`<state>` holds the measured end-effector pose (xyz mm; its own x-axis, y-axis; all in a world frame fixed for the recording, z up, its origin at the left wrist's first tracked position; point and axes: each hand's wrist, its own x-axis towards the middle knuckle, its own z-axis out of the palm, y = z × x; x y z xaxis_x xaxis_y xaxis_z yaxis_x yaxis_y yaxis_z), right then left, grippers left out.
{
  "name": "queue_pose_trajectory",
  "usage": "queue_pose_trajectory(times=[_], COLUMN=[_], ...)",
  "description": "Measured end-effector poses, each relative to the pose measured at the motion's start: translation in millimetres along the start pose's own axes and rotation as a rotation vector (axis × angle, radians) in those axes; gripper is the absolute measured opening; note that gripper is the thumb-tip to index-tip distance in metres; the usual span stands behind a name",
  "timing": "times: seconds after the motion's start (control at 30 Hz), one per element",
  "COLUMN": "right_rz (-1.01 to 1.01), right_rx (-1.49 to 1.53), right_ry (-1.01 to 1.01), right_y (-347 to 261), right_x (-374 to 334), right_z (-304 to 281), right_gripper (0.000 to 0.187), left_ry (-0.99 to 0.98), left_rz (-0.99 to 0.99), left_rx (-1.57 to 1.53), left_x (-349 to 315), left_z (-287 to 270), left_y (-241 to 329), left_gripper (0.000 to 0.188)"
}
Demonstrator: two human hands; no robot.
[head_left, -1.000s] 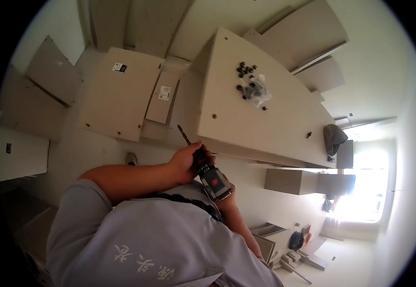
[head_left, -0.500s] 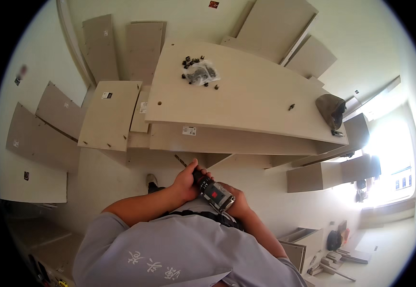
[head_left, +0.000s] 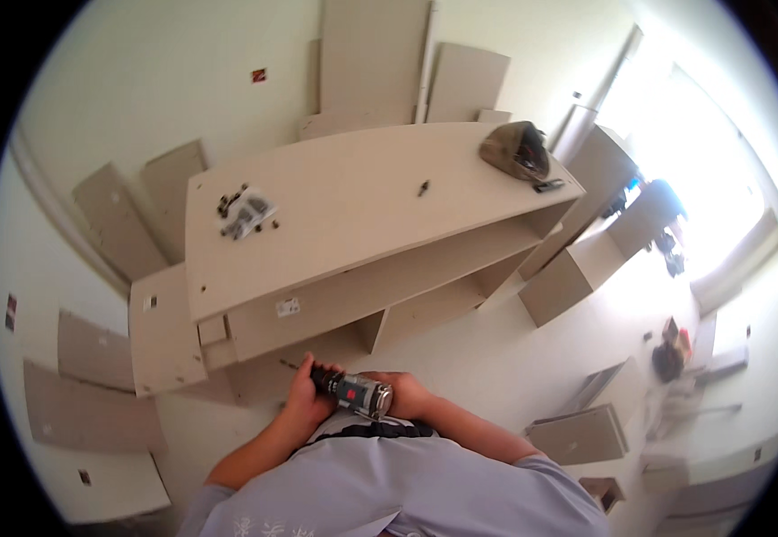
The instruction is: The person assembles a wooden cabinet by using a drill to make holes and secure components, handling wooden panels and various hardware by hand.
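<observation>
A cordless drill point(head_left: 353, 392) with a grey and black body and a long bit is held close to my waist, its bit toward the left. My left hand point(head_left: 307, 396) is closed around the drill's front end by the chuck. At the back end, my right hand point(head_left: 407, 394) is wrapped round the drill; its grip is mostly hidden under the body. Just beyond my hands lies a long beige cabinet point(head_left: 344, 210) with open compartments facing me. On its top are a clear bag of small hardware point(head_left: 251, 213), loose fittings point(head_left: 230, 197) and a small bit point(head_left: 424, 188).
A brown pouch point(head_left: 507, 154) and a small dark tool point(head_left: 548, 186) lie at the cabinet's right end. A lower panel point(head_left: 161, 331) adjoins its left end. More panels point(head_left: 376, 63) lean on the walls. Box-shaped units point(head_left: 568, 282) stand at right, with loose pieces point(head_left: 671, 358) beyond.
The view has swung to the right, so the cabinet appears tilted and shifted left. Both hands still hold the drill near my waist.
</observation>
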<state>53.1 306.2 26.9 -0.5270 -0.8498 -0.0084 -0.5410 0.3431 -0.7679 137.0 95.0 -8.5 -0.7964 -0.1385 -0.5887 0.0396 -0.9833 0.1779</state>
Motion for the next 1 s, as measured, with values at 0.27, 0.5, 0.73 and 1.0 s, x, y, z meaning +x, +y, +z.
queue_pose_trajectory(times=[0.27, 0.5, 0.73, 1.0], right_rz=[-0.002, -0.063, 0.039, 0.006], right_rx=[0.043, 0.086, -0.032, 0.041], right_ry=[-0.034, 0.004, -0.058, 0.051], right_y=[-8, 10, 9, 9], right_x=[6, 7, 9, 5], right_z=[-7, 3, 7, 14], right_gripper=[0.062, 0.066, 0.066, 0.061], left_ry=[-0.021, 0.007, 0.001, -0.041], left_rz=[0.075, 0.083, 0.039, -0.035], left_rx=[0.151, 0.138, 0.055, 0.027], left_x=[-10, -10, -4, -2], left_z=[3, 2, 2, 1], left_y=[9, 6, 4, 6], left_gripper=[0.035, 0.035, 0.032, 0.030])
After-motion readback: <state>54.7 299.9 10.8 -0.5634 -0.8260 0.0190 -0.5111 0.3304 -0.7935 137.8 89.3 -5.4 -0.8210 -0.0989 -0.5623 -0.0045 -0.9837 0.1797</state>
